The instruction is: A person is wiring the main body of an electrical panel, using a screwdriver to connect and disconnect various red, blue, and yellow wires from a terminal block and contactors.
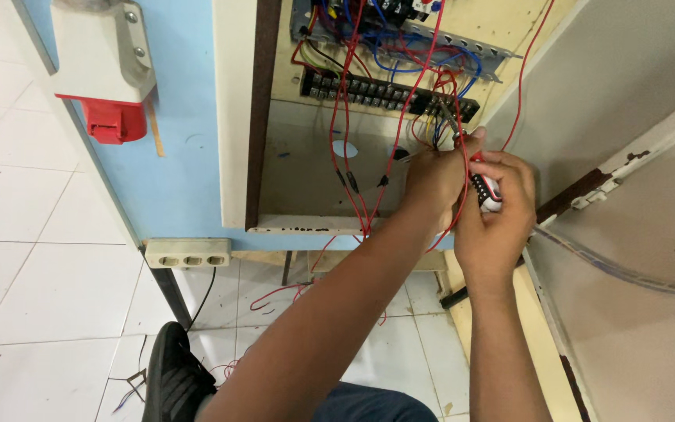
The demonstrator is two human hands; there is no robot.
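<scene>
A: We start with the largest item: the open electrical cabinet [306, 187], cream inside, mounted on a blue wall panel [173, 156]. Its door [634, 234] stands swung out at the right.

B: We confirm. On the blue panel, upper left, sits a white and red industrial socket [103, 70]. Below the cabinet, a white three-way socket strip [187, 252] is fixed at the panel's lower edge.

A: Inside the cabinet, a black terminal strip [376, 92] runs across on a slant. Red wires [337, 133] hang from it down past the cabinet's lower lip; blue wires [400, 55] loop above it.

B: We note both hands at the right end of that strip. The left hand [431, 176] is curled, fingers pinched on the wires just beneath the terminals.

A: The right hand [501, 211] is closed around a red and white screwdriver handle [484, 187], held just beside the left hand. We cannot see the tip; the left hand hides it.

B: On the tiled floor [41, 297], a black shoe [173, 375] rests at the lower edge, with loose red wire [275, 295] nearby.
</scene>
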